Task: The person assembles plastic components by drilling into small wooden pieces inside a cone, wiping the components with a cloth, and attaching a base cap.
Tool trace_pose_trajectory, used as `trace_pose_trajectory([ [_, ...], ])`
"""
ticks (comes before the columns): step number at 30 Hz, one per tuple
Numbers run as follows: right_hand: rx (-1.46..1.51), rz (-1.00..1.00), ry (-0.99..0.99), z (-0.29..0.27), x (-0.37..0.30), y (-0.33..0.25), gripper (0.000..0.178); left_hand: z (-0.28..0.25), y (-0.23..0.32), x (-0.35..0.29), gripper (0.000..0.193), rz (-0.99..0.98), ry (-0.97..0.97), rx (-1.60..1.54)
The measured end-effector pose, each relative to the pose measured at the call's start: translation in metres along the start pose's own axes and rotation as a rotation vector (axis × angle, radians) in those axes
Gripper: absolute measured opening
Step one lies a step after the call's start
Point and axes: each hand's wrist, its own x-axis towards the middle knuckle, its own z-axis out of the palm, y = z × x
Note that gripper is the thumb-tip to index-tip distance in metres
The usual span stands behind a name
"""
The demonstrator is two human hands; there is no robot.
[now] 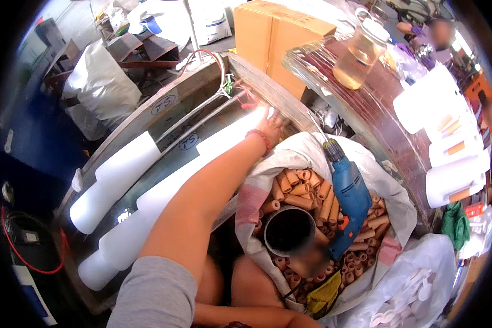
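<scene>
Reaches forward with the left hand (270,128), with fingers apparently spread at the far end of a long row of white cylinders (167,192); cannot confirm a grip through the glare. Cannot see the right hand, nor tell its state. Looks well filled beneath the left forearm, end to end along the wooden trough (188,90); looks less so left of that hand, in a shorter row (128,158) with metal rods (202,123) bare past its end. Cannot judge the remainder. Has a blue drill (351,191) lying on clay-coloured tubes (325,205), nearer and rightward of the left hand.
</scene>
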Motion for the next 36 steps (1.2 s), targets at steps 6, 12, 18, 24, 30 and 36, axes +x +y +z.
trace_pose_trajectory([
  [6,-0.006,-0.026,0.044,-0.008,-0.004,-0.006,0.03,0.008,-0.004,-0.02,0.053,0.15,-0.242,0.118],
  [12,-0.044,-0.006,0.097,-0.006,0.003,-0.009,0.027,0.025,-0.019,-0.124,0.028,0.071,-0.556,-0.107],
  [18,-0.058,0.142,0.096,-0.027,-0.004,0.002,0.027,-0.062,-0.033,-0.171,0.077,-0.076,-1.005,0.007],
  [24,-0.03,-0.085,0.49,-0.025,-0.039,-0.009,0.032,-0.164,-0.116,-0.254,0.081,-0.535,-0.277,-0.15],
  [30,-0.617,0.226,0.939,-0.053,-0.178,-0.081,0.03,-0.173,-0.147,-0.394,0.065,-0.943,0.132,-0.406],
  [36,-1.06,0.891,1.157,-0.023,-0.302,-0.091,0.043,-0.131,-0.136,-0.482,0.062,-1.107,0.629,-0.846],
])
